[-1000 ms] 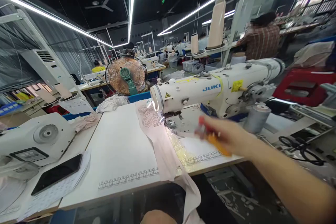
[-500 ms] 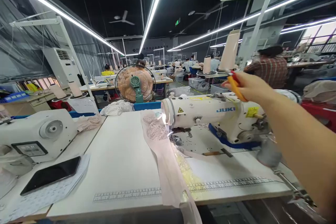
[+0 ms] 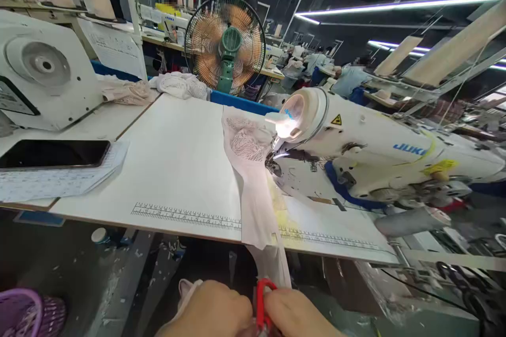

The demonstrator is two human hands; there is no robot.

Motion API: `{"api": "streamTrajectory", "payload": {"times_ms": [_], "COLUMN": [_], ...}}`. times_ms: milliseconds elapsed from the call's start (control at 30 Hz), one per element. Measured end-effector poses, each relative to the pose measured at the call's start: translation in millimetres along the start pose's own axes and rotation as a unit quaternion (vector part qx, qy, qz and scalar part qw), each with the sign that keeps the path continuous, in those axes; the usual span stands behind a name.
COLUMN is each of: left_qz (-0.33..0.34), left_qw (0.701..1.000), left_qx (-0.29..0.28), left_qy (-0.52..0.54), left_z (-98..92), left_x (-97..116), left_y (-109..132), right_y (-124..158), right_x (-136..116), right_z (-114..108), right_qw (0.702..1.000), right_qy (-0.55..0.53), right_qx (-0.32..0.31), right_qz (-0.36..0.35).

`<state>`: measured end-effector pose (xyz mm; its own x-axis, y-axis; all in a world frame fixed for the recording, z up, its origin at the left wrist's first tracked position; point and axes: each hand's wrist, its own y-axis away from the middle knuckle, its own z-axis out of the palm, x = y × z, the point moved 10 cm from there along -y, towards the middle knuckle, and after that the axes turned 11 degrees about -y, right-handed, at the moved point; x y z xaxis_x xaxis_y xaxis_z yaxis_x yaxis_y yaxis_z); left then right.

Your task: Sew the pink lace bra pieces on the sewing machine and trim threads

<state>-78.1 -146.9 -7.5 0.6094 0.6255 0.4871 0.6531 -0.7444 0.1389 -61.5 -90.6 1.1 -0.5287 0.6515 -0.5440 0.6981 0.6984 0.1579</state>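
At the bottom of the view, my right hand [image 3: 298,313] is closed on a pair of red-handled scissors [image 3: 261,303]; the blades are mostly hidden at the lower edge. Close to its left, my left hand [image 3: 213,305] is closed in a fist, with pale fabric [image 3: 185,292] bunched at its far side. A long pale pink lace-trimmed garment piece [image 3: 253,200] runs from under the needle of the white sewing machine [image 3: 367,131] across the table and over its front edge, down towards my hands. The lit needle area touches the lace part.
The white table [image 3: 177,152] carries a printed ruler [image 3: 185,216] along its front edge. A phone [image 3: 55,154] lies on papers [image 3: 79,184] at left, before a second machine [image 3: 47,73]. A fan [image 3: 231,42] stands behind. A purple basket [image 3: 37,310] is on the floor.
My right hand, with the scissors, has come down from above the machine to below the table's front edge. My left hand has entered the view. The camera has tilted down.
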Motion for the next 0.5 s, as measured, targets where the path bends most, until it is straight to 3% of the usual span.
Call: {"api": "streamTrajectory", "payload": {"times_ms": [67, 200, 333, 500], "left_qz": [0.003, -0.023, -0.070, -0.058], "left_qw": [1.000, 0.998, 0.985, 0.961], "left_qx": [0.012, 0.025, 0.023, 0.058], "left_qy": [-0.017, 0.048, 0.156, 0.263], "left_z": [-11.6, -28.9, -35.8, -61.7], "left_x": [-2.7, -19.0, -38.1, -39.3], "left_y": [13.5, 46.1, 70.0, 82.0], "right_y": [0.4, 2.5, -6.2, -19.2], "right_x": [-13.3, -26.2, -28.2, -21.4], "right_z": [-14.4, -47.1, -53.4, -62.5], "right_qw": [1.000, 0.999, 0.998, 0.991], "right_qy": [-0.010, -0.029, -0.003, -0.103], "right_qx": [0.003, -0.016, -0.052, -0.039], "right_qz": [-0.021, -0.010, -0.039, -0.075]}}
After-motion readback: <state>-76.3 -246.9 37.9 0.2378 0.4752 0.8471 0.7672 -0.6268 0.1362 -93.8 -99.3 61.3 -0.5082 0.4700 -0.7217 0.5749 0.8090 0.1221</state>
